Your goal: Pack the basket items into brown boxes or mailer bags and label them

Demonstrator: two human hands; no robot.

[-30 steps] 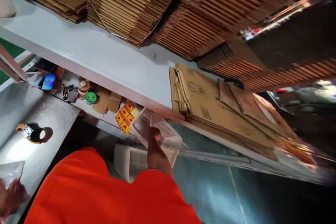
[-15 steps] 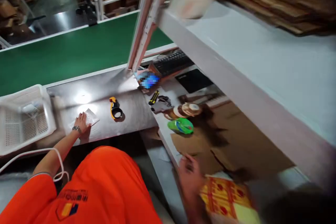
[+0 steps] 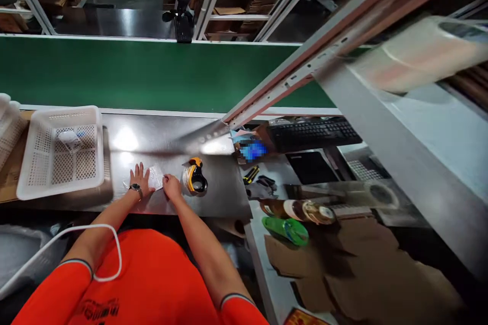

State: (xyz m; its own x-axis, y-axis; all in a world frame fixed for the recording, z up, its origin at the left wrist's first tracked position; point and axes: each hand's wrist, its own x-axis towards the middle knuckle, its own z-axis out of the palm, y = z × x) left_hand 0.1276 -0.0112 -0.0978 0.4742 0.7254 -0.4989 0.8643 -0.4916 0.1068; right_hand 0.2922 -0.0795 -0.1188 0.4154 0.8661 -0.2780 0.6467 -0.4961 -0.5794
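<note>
A small clear plastic bag [image 3: 155, 177] lies flat on the metal worktop. My left hand [image 3: 139, 181], with a watch at the wrist, rests on its left side, fingers spread. At the bag's right edge, my right hand [image 3: 172, 187] is closed, its thumb and fingertips pinching the edge. Just right of that hand lies a yellow and black tape dispenser [image 3: 196, 176] with a roll of tape. To the left stands a white perforated plastic basket [image 3: 61, 155], with a small clear packet [image 3: 70, 140] inside.
A green conveyor belt [image 3: 152, 73] runs behind the worktop. A slanted metal post [image 3: 282, 86] and a shelf edge [image 3: 396, 147] close in at right. On the side table are a yellow utility knife [image 3: 250, 175], a green roll [image 3: 285, 230], a keyboard [image 3: 316, 132] and cardboard [image 3: 358, 269].
My right hand has moved from the side table, near a yellow and red packet, to the bag on the worktop. My view has turned right and levelled. My left hand stays on the bag.
</note>
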